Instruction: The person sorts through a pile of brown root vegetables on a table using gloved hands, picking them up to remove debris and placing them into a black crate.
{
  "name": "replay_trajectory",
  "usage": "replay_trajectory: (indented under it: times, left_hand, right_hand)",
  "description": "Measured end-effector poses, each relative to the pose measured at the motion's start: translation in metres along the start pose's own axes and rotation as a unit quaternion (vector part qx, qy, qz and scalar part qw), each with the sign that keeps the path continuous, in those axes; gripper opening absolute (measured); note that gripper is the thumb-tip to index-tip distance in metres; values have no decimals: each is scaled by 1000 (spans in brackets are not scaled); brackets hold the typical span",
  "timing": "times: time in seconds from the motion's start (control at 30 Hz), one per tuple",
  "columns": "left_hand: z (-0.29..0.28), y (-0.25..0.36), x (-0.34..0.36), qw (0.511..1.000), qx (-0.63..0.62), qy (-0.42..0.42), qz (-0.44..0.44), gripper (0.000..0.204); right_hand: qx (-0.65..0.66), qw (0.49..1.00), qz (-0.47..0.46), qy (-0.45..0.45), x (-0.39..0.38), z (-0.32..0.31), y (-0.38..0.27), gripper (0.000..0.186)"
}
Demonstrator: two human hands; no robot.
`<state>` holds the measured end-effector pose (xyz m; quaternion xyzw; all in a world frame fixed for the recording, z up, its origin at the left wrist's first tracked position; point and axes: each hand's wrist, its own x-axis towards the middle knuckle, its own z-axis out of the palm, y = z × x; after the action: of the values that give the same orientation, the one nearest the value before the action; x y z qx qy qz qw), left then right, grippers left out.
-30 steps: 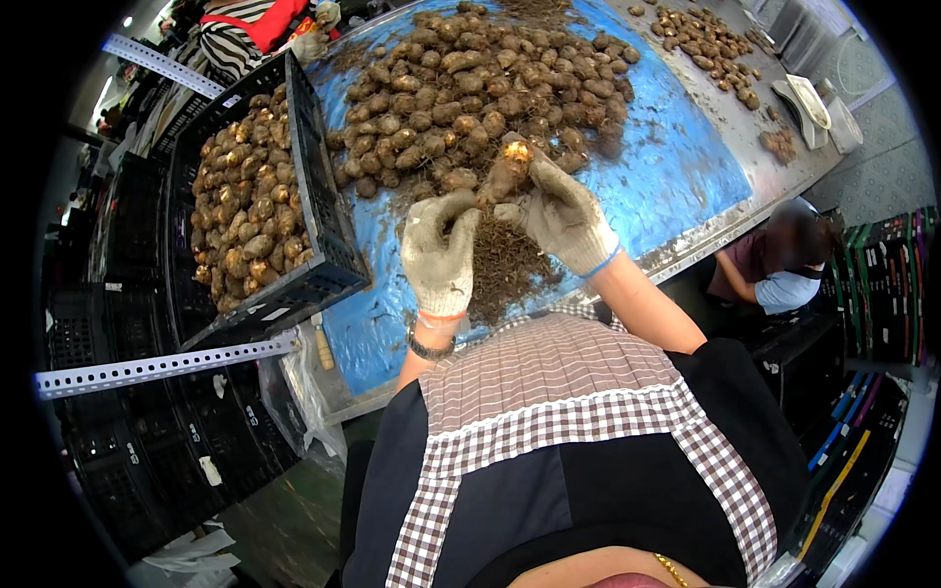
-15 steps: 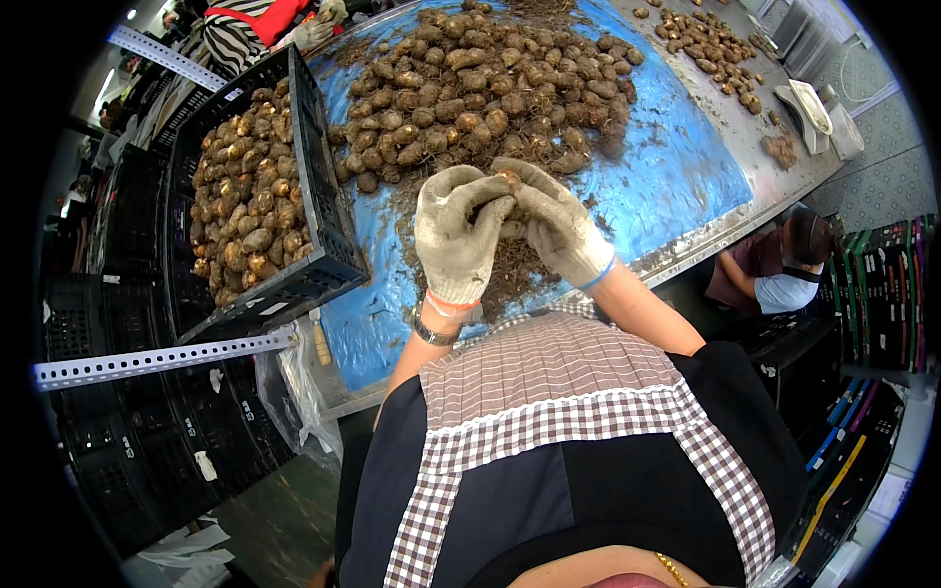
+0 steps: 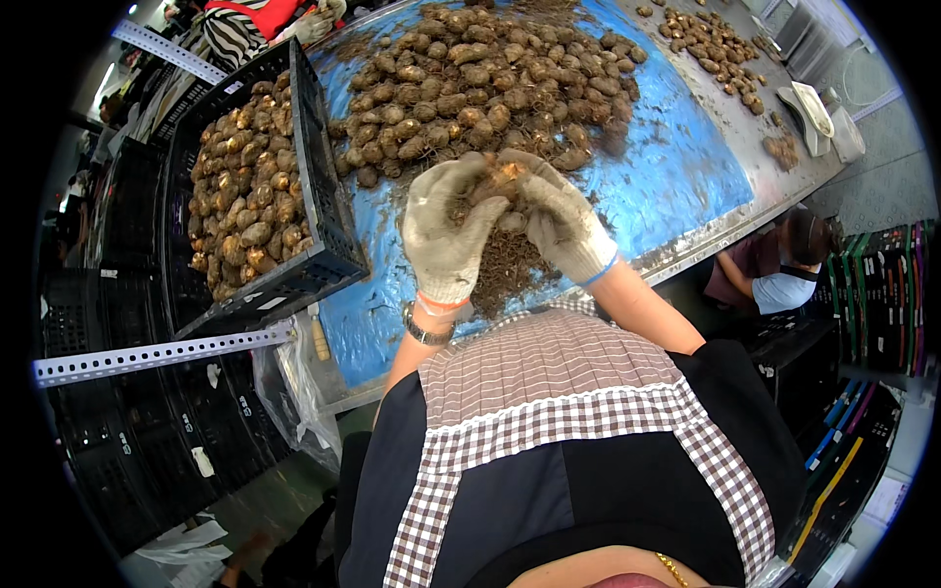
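Both my hands wear dirty pale knit gloves and are raised in front of the heap. A brown taro corm point(image 3: 504, 174) with an orange cut end sits between them. My left hand point(image 3: 443, 227) curls round its left side, and my right hand point(image 3: 567, 218) closes on its right side. The fingers partly cover the corm. Just beyond is a large heap of taro corms point(image 3: 470, 83) with loose roots. Under my hands a pile of dark soil and root scraps point(image 3: 510, 272) lies on the blue sheet point(image 3: 681, 171).
At left a black plastic crate point(image 3: 338, 211) holds many taro corms. A perforated metal bar point(image 3: 167, 358) runs below it. More corms point(image 3: 720, 59) and a white scale point(image 3: 809, 118) are at far right. One person point(image 3: 779, 260) sits at right; another's gloved hand point(image 3: 319, 20) shows at top.
My hands have parted slightly, the left moving a little to the left. The corm between the fingers has been turned and now shows more of itself, with its orange end up.
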<state>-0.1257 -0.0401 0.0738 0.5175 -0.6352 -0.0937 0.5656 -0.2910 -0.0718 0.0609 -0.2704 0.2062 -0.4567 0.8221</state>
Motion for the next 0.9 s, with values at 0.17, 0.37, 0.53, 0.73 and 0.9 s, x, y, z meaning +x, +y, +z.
replay_trajectory:
  times: [0.17, 0.37, 0.53, 0.73, 0.9]
  left_hand:
    - [3, 5, 4, 999, -9, 8, 36, 21]
    - [-12, -15, 1, 984, 40, 72, -159, 9]
    - [-14, -17, 3, 995, -8, 45, -92, 25]
    - [-2, 2, 1, 987, 128, -96, -11, 32]
    - [3, -8, -5, 994, 89, -61, 10, 21]
  right_hand:
    - [-20, 1000, 16, 11, -4, 9, 0, 47]
    - [130, 989, 69, 7, 0, 4, 5, 44]
    - [26, 999, 33, 27, 5, 1, 9, 38]
    - [-163, 984, -46, 48, -1, 10, 12, 37]
    - [-241, 968, -24, 64, -2, 9, 3, 34]
